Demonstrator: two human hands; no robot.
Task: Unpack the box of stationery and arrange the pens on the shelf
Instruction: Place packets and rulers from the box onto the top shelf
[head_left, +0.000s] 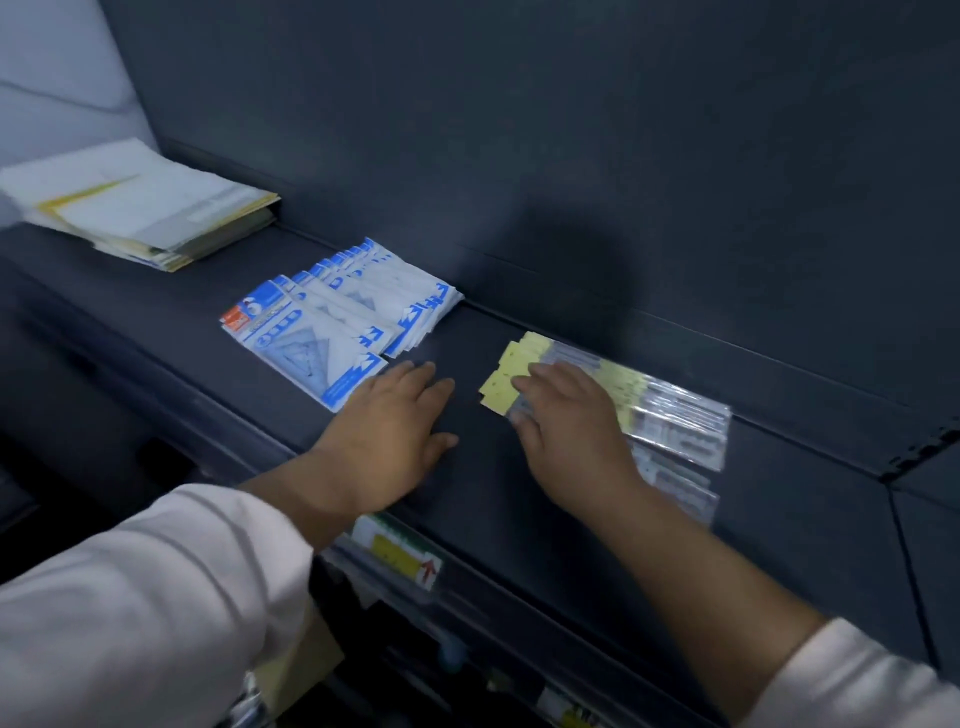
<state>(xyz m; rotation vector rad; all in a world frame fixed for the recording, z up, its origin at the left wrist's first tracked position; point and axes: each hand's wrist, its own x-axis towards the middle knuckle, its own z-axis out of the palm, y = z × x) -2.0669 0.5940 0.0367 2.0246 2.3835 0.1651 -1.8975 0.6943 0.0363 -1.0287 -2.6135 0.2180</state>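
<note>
The pen packs (670, 415) lie on the dark shelf (519, 519) under the right hand (566, 426), its fingers flat and a little spread. The left hand (387, 431) lies flat beside blue packs (332, 322), fingers together. All writing is too blurry to read.

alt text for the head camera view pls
A person's right hand rests on a fanned row of yellow-carded pen packs on a dark shelf, while the left hand lies flat beside blue-and-white packets. A paper stack sits far left.
</note>
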